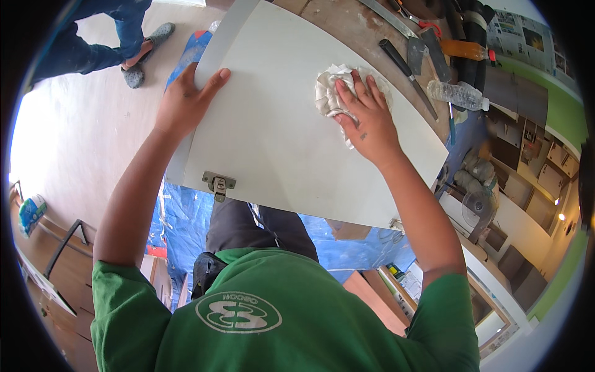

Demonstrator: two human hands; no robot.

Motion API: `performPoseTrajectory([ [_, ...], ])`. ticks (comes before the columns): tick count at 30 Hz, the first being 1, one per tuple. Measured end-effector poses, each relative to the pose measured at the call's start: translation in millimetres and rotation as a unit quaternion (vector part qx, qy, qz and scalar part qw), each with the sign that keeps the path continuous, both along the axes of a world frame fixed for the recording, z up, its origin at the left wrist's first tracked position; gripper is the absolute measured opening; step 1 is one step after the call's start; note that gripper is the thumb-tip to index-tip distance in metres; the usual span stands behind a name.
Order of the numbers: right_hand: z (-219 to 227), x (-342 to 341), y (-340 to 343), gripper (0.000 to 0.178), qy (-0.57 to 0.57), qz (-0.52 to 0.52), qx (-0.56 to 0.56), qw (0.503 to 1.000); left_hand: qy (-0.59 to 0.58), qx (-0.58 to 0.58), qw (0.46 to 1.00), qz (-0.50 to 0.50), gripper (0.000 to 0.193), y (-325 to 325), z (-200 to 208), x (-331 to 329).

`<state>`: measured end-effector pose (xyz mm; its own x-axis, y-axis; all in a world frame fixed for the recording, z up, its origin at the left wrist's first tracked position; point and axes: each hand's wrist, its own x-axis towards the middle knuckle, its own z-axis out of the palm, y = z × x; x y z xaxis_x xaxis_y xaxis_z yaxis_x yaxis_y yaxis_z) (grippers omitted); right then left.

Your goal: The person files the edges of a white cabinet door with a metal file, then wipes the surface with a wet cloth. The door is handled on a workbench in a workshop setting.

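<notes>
In front of me lies a white cabinet door panel (266,118), with a metal hinge (219,184) on its near edge and a second hinge (397,225) close to the near right corner. My left hand (189,99) rests on the panel's left edge, thumb on top and apart from the fingers, the fingers partly hidden past the edge. On the right part of the panel my right hand (369,121) presses a crumpled white cloth (328,93) against the surface, its fingers spread over it.
Beyond the panel are a black-handled saw (409,77), an orange bottle (465,49) and a clear plastic bottle (458,95). Blue sheeting (347,245) hangs below the near edge. Another person's legs (105,43) stand at the upper left. A fan (478,208) is at the right.
</notes>
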<state>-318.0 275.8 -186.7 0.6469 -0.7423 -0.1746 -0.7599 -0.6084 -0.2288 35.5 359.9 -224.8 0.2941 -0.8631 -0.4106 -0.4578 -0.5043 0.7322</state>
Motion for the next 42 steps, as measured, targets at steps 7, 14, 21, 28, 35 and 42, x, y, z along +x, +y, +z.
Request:
performPoseTrajectory([
  [7, 6, 7, -11, 0.066, -0.016, -0.017, 0.025, 0.999, -0.004, 0.011, 1.000, 0.001, 0.084, -1, -4, 0],
  [14, 8, 7, -14, 0.070, -0.005, -0.013, 0.027, 1.000, -0.003, 0.033, 0.999, -0.003, 0.094, -1, -4, 1],
  [21, 3, 3, -17, 0.070, -0.002, -0.010, 0.021, 1.000, -0.003, 0.024, 1.000, -0.006, 0.100, -1, -8, 2],
  [28, 7, 7, -16, 0.070, -0.007, -0.009, 0.018, 1.000, -0.011, 0.024, 1.000, -0.004, 0.095, -1, -9, 1],
  [35, 8, 7, -18, 0.072, -0.001, -0.005, 0.020, 1.000, 0.003, 0.001, 1.000, -0.004, 0.093, 0, -5, 1],
  [42, 6, 5, -20, 0.070, 0.001, -0.012, 0.018, 1.000, -0.007, 0.005, 1.000, -0.006, 0.091, 0, -5, 0],
])
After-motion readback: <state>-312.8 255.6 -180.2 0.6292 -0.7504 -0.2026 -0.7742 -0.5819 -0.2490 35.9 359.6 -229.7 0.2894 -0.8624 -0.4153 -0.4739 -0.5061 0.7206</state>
